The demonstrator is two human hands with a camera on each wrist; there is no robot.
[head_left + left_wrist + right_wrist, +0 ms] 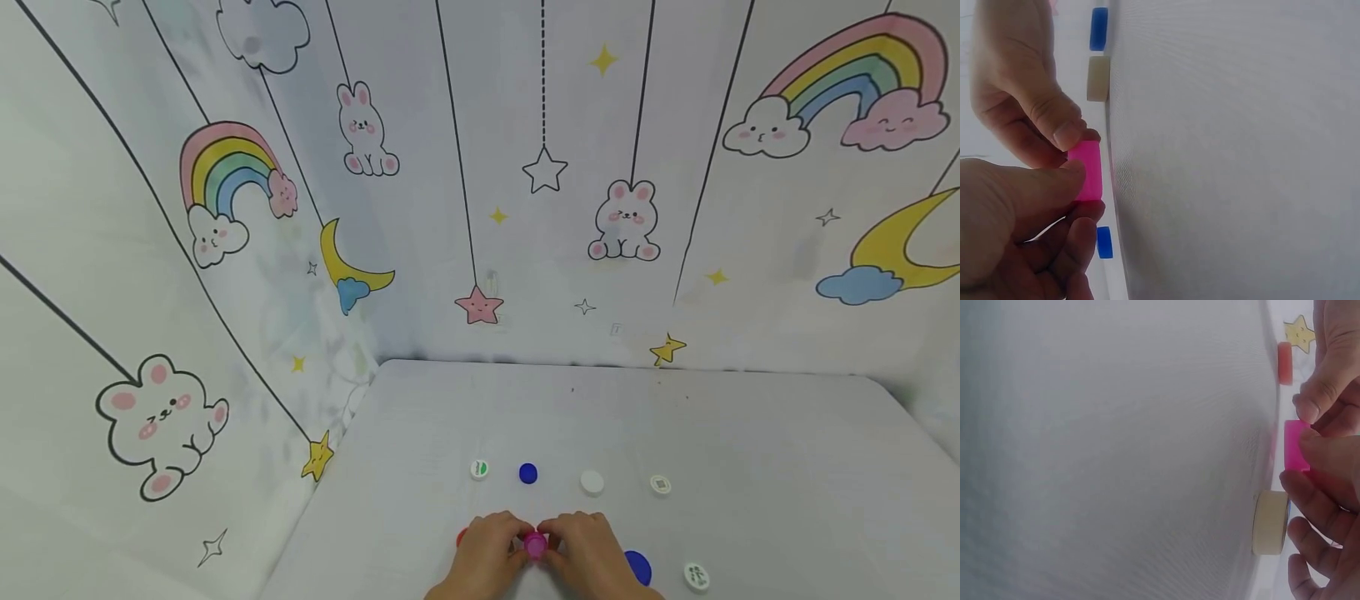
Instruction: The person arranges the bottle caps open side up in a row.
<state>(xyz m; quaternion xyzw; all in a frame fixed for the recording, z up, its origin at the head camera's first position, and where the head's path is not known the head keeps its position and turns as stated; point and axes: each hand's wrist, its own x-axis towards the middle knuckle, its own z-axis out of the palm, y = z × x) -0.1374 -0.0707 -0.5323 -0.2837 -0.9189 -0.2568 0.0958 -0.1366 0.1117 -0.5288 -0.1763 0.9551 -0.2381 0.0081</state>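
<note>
A bright pink bottle cap [536,546] is between my two hands, low in the middle of the head view. My left hand [487,554] pinches it from the left with thumb and fingertips. From the other side, my right hand [588,554] pinches the same cap. In the left wrist view the pink cap [1090,170] shows its plain side wall, close over the tabletop. A red cap [461,537] peeks out behind my left hand, and a larger blue cap [637,567] lies against the outline of my right hand.
On the white table [780,450], a row of caps lies beyond my hands: a white one with a green mark [479,470], a small blue one [528,473], a plain white one [592,482] and a printed white one [660,485]. Another printed cap [696,577] sits at right.
</note>
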